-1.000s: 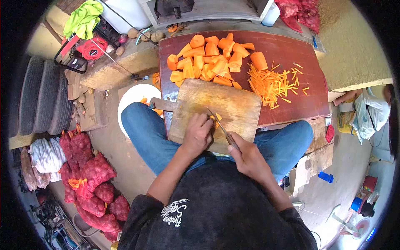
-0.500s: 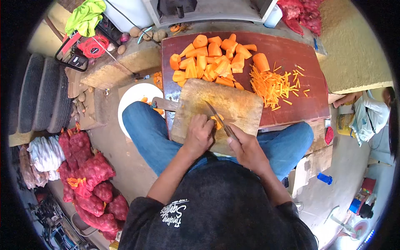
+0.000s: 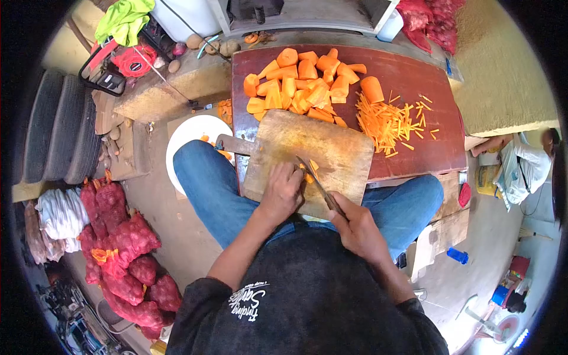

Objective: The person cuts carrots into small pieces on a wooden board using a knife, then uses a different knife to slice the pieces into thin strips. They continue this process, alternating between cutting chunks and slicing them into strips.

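Note:
My right hand (image 3: 358, 228) grips the handle of a knife (image 3: 318, 184), its blade angled up and left over a wooden cutting board (image 3: 340, 151). Curled fingers of my left hand (image 3: 283, 188) press on a small carrot piece (image 3: 308, 177) beside the blade, mostly covered by the fingers. A thin carrot slice (image 3: 314, 166) lies just right of the knife. Behind the board sit several peeled carrot chunks (image 3: 305, 89), and to their right a heap of carrot sticks (image 3: 384, 125) with one larger chunk (image 3: 371, 89) behind it.
The board rests on a dark red table (image 3: 426, 77) and my lap. A white round container (image 3: 183, 142) with carrot bits stands left of the table. Red net sacks (image 3: 127, 236) lie at the left, tyres (image 3: 44, 127) beyond. Another person (image 3: 526, 165) is at the far right.
The knife has shifted slightly with its tip lower, and a thin carrot slice now lies apart at its right side. My right hand has moved a little down and right.

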### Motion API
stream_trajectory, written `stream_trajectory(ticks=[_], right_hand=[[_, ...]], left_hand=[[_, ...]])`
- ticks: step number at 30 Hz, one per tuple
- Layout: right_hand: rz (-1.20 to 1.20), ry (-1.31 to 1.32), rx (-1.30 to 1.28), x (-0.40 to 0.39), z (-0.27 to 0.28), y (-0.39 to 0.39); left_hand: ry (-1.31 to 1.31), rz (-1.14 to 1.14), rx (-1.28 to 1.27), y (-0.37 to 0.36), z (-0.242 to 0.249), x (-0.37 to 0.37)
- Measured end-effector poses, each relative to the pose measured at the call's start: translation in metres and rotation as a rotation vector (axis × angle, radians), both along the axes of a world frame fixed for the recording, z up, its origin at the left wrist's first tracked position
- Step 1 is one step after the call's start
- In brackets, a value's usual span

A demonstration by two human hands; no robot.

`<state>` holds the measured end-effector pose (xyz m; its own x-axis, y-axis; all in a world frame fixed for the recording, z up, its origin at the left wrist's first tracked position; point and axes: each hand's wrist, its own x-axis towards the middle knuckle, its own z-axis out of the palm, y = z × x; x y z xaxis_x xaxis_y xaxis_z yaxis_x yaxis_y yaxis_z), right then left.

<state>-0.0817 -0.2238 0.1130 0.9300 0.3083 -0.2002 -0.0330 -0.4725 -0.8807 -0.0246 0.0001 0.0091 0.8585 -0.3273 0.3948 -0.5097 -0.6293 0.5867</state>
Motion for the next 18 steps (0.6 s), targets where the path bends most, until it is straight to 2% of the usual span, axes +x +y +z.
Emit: stream_trajectory(ticks=[6,9,15,18], right_hand=[[-0.005,-0.073,-0.052,0.021,-0.017,0.011],[0.000,0.088,-0.017,0.012,0.004,0.003],[0.027,-0.107,-0.020,0.016,-0.015,0.015],[-0.003,-0.069,-0.015,0.017,-0.009,0.013]], left_hand=[[-0.004,0.022,-0.003,0.000,-0.002,-0.001],[-0.021,0.039,-0.012,0.002,-0.002,0.002],[-0.019,0.025,0.025,0.000,-0.001,0.000],[-0.029,0.023,0.027,0.001,-0.001,0.003]])
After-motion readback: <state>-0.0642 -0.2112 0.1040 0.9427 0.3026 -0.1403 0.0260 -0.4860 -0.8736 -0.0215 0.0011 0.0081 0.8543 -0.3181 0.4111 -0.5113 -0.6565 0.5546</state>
